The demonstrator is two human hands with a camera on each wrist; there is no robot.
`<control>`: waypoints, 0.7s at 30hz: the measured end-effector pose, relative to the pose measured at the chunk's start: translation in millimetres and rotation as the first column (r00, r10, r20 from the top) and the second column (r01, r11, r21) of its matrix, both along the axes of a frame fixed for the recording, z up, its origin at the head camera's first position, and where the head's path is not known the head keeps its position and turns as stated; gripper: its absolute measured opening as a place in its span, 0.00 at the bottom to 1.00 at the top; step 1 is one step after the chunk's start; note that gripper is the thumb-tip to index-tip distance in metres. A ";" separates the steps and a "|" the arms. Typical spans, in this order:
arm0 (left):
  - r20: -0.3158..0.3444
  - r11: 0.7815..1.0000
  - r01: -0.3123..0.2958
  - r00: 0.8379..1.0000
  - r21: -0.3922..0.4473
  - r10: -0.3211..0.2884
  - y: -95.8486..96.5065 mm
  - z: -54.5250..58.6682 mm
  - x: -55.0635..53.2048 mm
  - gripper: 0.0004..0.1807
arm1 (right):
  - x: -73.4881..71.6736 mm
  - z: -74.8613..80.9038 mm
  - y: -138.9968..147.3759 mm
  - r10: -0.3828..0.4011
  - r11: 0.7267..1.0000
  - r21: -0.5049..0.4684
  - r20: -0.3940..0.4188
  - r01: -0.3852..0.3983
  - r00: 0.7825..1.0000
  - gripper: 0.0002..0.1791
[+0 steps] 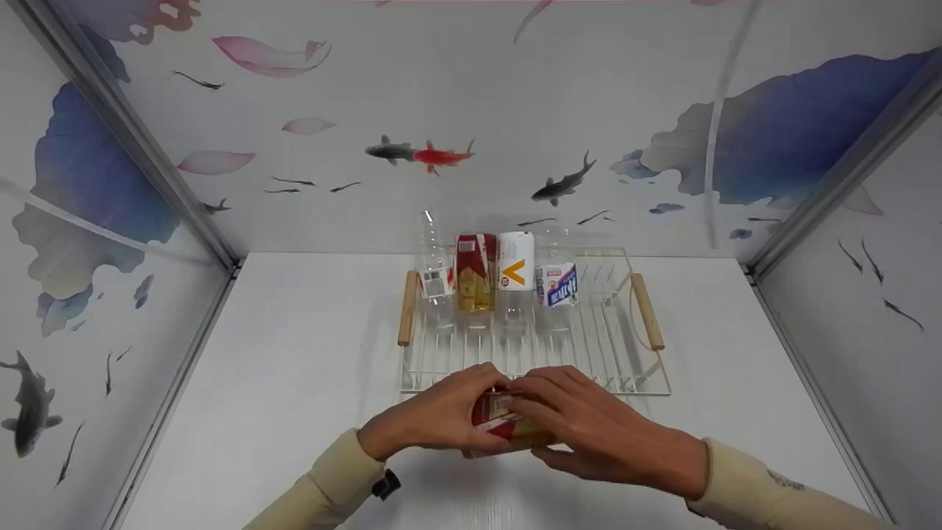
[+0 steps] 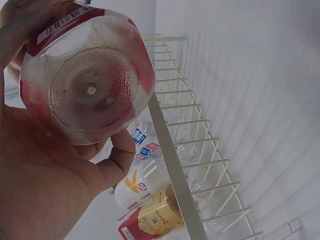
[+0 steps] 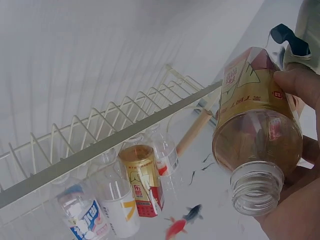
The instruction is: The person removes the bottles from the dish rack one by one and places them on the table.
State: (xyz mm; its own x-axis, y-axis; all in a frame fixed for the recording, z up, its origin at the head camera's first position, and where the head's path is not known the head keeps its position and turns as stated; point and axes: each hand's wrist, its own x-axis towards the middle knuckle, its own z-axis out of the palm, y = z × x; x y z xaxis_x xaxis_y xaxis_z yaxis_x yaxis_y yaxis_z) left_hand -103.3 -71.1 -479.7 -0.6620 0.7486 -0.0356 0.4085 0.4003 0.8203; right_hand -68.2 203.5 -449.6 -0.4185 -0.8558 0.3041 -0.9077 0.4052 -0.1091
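Bottle (image 1: 516, 430) of clear plastic, held lengthwise between left hand (image 1: 434, 419) and right hand (image 1: 600, 428), with base end toward the left and neck end toward the right. Clamped on the body at the base end with left fingers and thumb; gripped toward the neck with right fingers curled over the top. Rounded-square in outline at the base, with textured surface, circular ring, small central nub and embossed characters. Wrapped in a label red at the base end and gold toward the neck, with barcode on the red and printed characters on the gold. Clear at the shoulder; open at the mouth, with screw thread exposed.

Just beyond both hands, on the white counter (image 1: 294, 353): wire rack (image 1: 655, 394) with wooden handles (image 1: 407, 309). Inside, farther from the hands, side by side: clear bottle (image 1: 437, 283), red-and-gold-labelled bottle (image 1: 477, 274), white-labelled bottle (image 1: 516, 261), blue-and-white-labelled bottle (image 1: 557, 285).
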 end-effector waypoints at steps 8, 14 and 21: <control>0.026 1.000 -0.013 1.000 -0.013 0.013 -4.9 2.5 1.0 0.37 | -4.2 7.0 4.7 -0.070 0.997 -0.006 0.006 0.070 0.998 0.44; 0.054 0.999 -0.044 0.998 -0.029 0.045 -8.4 7.5 2.2 0.39 | -8.3 13.9 7.5 -0.097 0.993 -0.061 -0.005 0.097 0.995 0.48; 0.037 0.997 -0.070 0.997 -0.011 0.070 -15.3 11.0 0.1 0.37 | -13.2 18.9 11.7 -0.110 0.987 -0.120 -0.039 0.105 0.993 0.53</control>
State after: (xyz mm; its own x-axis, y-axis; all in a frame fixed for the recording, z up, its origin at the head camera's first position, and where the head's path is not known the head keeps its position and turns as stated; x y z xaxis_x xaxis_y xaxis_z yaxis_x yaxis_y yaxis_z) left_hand -103.2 -86.3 -468.8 -0.7111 0.6998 -0.0684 0.3479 0.4347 0.8307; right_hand -81.4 215.2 -430.8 -0.4899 -0.7638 0.4203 -0.8646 0.4876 -0.1215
